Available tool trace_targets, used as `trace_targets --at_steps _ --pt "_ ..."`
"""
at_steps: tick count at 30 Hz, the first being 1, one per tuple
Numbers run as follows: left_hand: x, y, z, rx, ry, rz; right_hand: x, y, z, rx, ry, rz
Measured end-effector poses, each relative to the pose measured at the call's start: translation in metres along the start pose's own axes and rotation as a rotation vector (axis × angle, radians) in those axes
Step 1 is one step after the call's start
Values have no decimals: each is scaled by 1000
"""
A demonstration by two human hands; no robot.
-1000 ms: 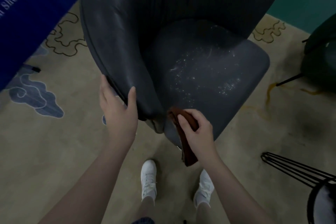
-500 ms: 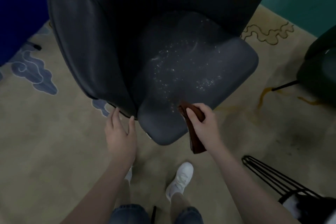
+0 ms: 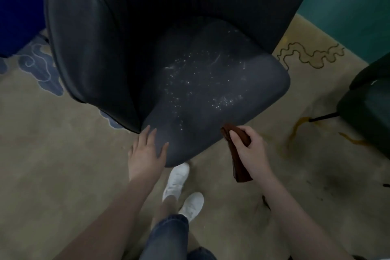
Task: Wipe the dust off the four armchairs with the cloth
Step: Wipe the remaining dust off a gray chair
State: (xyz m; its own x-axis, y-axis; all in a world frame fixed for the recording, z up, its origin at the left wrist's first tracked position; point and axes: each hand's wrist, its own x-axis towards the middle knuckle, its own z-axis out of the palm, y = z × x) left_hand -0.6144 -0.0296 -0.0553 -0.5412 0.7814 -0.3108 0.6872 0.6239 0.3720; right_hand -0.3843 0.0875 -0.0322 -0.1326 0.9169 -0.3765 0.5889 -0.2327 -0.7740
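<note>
A dark, smooth leather-like armchair (image 3: 190,59) with a rounded tub back stands on the patterned beige carpet (image 3: 52,164), its seat speckled with pale dust. The right hand (image 3: 252,154) grips a folded brown cloth (image 3: 239,162) at the seat's front edge. The left hand (image 3: 146,154) rests flat on the seat's front corner, fingers (image 3: 145,133) released and spread.

A: Armchair (image 3: 105,48) – whole thing visible?
B: No, backrest's cut off at the top edge, legs hidden under the seat.
A: Blue banner (image 3: 19,6)?
B: Lettering runs off-frame, can't read it.
A: Cloth (image 3: 238,167)?
B: Middle's covered by the right hand (image 3: 251,154) – only the ends show.
A: Dark chair (image 3: 367,112) at right?
B: Mostly out of frame, v. dim.
</note>
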Motion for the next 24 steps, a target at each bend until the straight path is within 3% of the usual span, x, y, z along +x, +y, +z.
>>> trace_targets --at_steps 6,19,24 --pt "15 -3 17 96 -42 -69 42 -15 -2 -178 -103 -88" --pt "76 23 38 71 -91 -282 155 -54 19 -398 -332 -195" --pt "86 26 38 33 -23 -368 179 -66 31 -455 -442 -260"
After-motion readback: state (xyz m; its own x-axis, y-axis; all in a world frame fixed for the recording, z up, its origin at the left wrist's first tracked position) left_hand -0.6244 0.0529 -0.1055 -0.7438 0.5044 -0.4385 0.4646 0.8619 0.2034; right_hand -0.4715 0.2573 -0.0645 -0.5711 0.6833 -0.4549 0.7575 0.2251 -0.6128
